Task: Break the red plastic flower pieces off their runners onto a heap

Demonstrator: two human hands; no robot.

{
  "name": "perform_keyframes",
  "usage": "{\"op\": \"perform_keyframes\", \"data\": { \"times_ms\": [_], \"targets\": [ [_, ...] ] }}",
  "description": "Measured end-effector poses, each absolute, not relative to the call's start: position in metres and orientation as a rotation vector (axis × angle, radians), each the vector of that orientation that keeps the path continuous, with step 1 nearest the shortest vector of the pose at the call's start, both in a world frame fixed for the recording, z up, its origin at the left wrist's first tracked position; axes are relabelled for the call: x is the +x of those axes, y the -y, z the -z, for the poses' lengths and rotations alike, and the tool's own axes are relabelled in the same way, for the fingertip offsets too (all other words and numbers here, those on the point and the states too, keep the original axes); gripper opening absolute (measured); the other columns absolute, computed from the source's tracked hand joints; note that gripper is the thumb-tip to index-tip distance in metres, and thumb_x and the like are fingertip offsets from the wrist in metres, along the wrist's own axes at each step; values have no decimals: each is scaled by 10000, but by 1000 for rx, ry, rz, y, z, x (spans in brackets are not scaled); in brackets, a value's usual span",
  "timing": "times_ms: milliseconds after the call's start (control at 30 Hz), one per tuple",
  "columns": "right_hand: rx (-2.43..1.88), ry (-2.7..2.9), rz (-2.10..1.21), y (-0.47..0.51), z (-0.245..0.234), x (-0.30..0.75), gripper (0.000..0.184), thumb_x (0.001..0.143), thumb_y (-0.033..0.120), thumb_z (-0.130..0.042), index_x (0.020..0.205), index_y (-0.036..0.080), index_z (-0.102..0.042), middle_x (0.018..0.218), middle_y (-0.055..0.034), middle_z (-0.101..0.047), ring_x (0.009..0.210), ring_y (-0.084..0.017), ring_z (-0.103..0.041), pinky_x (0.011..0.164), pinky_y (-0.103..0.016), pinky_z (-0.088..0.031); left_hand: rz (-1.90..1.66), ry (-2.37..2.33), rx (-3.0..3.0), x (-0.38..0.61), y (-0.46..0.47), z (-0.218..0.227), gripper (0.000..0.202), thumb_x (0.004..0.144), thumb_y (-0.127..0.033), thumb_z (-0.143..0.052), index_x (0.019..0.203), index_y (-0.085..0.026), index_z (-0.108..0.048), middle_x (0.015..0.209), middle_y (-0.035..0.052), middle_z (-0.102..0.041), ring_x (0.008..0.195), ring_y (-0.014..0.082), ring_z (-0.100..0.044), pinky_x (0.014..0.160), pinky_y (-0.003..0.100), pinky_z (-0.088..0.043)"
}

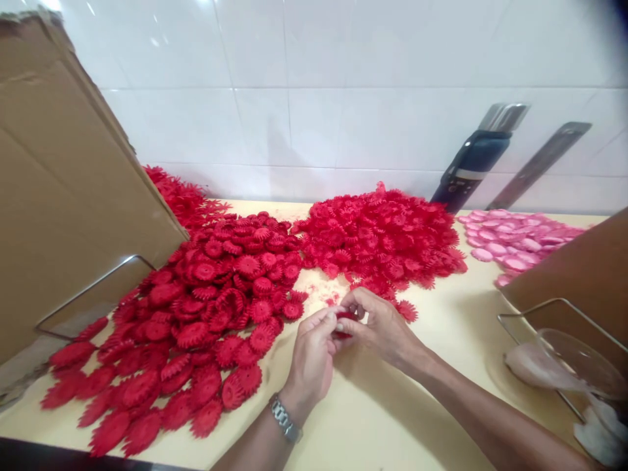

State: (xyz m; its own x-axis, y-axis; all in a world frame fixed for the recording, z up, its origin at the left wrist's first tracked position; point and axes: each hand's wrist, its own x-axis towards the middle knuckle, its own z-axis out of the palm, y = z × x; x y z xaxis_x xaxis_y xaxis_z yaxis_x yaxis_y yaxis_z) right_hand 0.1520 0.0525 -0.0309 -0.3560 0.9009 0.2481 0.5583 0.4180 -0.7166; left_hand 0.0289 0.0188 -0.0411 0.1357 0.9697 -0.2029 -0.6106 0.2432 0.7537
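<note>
My left hand point(314, 353), with a metal watch at its wrist, is closed on a small red notched-edge disc point(345, 322) above the table. From the other side my right hand point(380, 327) pinches the same disc between thumb and fingers. Much of the disc is hidden by the fingers of both hands. To the left lies a large heap of red notched discs point(206, 314), several of them doubled or folded at the rim. Just behind the hands spreads a second heap of flatter red flower-like pieces point(377, 235).
Cardboard panels stand at left point(73, 170) and right point(579, 275), with bent wire frames beside them. Pink discs point(524, 235) lie at the back right. A dark bottle point(473, 163) and a metal strip point(542, 163) lean near the tiled wall. A clear plastic cup point(579, 360) sits at right.
</note>
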Motion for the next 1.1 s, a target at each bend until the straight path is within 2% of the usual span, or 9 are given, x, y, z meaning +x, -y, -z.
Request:
{"op": "perform_keyframes", "data": {
  "times_ms": [100, 233, 367, 500, 633, 767, 867, 1100],
  "targets": [
    [-1153, 2017, -743, -53, 32, 152, 28, 779, 159, -560, 764, 183, -562, 683, 10, -558, 620, -117, -530, 550, -225, -438, -1264, -813, 590, 28, -19, 41, 179, 702, -166, -611, 857, -117, -685, 797, 67, -669, 657, 112, -570, 583, 199, -405],
    [-1040, 2082, -584, -55, 38, 153, 124, 828, 121, -464, 847, 184, -570, 725, -18, -581, 635, -127, -548, 566, -237, -460, -1292, -874, 601, 30, -21, 42, 229, 669, -138, -625, 888, -119, -689, 809, 62, -680, 601, 93, -539, 553, 194, -390],
    [-934, 2138, -271, -61, 48, 152, 231, 840, 79, -375, 926, 177, -566, 728, -45, -575, 637, -146, -553, 550, -243, -465, -1328, -911, 609, 31, -25, 43, 263, 659, -103, -596, 905, -112, -688, 819, 68, -684, 662, 119, -570, 577, 208, -410],
    [-927, 2133, -159, -65, 53, 153, 231, 818, 68, -381, 921, 156, -567, 722, -59, -570, 608, -155, -543, 523, -251, -453, -1356, -900, 573, 31, -27, 43, 261, 639, -92, -603, 885, -107, -686, 814, 73, -687, 727, 148, -601, 639, 237, -456],
    [-929, 2111, -188, -64, 51, 154, 223, 808, 58, -375, 883, 153, -561, 697, -53, -552, 600, -154, -534, 513, -245, -444, -1349, -885, 559, 31, -26, 42, 260, 646, -81, -592, 889, -113, -681, 821, 71, -689, 759, 160, -617, 694, 268, -481],
    [-1014, 2025, -424, -61, 46, 155, 203, 848, 101, -366, 859, 170, -557, 651, -18, -537, 515, -119, -514, 456, -216, -424, -1352, -858, 543, 32, -26, 41, 244, 646, -77, -591, 873, -107, -674, 826, 73, -687, 770, 165, -621, 705, 277, -487],
    [-1057, 1968, -542, -59, 43, 154, 195, 867, 125, -369, 838, 180, -554, 658, -8, -548, 514, -109, -532, 467, -212, -435, -1350, -855, 540, 32, -26, 40, 227, 635, -77, -607, 852, -102, -668, 806, 67, -680, 746, 157, -616, 688, 267, -486],
    [-896, 2057, -325, -59, 54, 156, 216, 857, 78, -375, 896, 172, -566, 721, -37, -542, 637, -135, -528, 546, -235, -439, -1341, -865, 540, 29, -26, 39, 124, 647, -108, -611, 766, -121, -642, 676, -3, -622, 571, 65, -519, 519, 158, -402]
  ]
}}
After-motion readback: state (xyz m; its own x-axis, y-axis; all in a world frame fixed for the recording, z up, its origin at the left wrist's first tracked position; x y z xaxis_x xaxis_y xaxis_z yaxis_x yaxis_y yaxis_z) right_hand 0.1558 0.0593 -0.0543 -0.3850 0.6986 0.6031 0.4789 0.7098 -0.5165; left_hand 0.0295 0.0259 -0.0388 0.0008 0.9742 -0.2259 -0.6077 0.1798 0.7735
